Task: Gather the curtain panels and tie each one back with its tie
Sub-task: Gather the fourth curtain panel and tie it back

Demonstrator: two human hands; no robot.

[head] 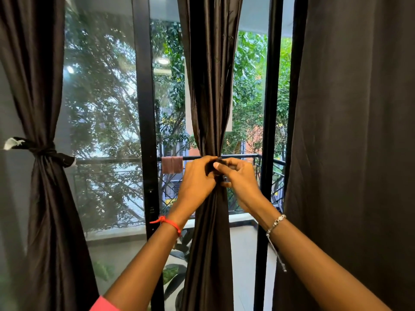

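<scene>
Hands meet at the gathered waist of the middle curtain panel (210, 86), which hangs in tight dark folds in front of the glass. The left hand (197, 180) is curled against the near left side of that panel, and its fingertips close on a dark tie (221, 161) at the front of the bunched cloth. The right hand (240, 178) comes in from the panel's right side, its thumb and forefinger pinching the same strip, so the two hands touch over the waist. How far the tie runs round the back of the panel cannot be told. A red thread bracelet (168, 222) sits on the left wrist and a silver bracelet (275, 223) on the right, both below the waist of the panel. Well to the left of the middle panel, the left curtain panel (42, 86) is already cinched by a knotted tie (42, 150). To the right of the middle panel, the right curtain panel (350, 131) hangs loose and wide. Behind the middle panel runs a balcony railing (242, 156), with a brown cloth (172, 164) draped over it just left of the panel.
</scene>
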